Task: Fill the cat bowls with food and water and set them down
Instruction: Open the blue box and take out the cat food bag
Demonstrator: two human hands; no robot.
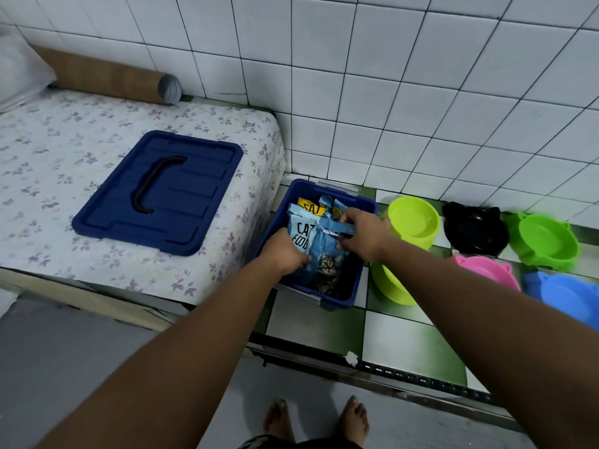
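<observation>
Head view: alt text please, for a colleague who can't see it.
The left hand and right hand grip a blue cat-food bag inside an open blue bin on the floor. Coloured bowls stand on the tiles right of the bin. The bin's lid lies on a mattress to the left.

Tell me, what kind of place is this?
Probably a room at home where cats get fed. A flowery mattress lies against a white tiled wall, a blue bin holding a cat food bag stands on the floor, and coloured pet bowls sit beside it.
</observation>
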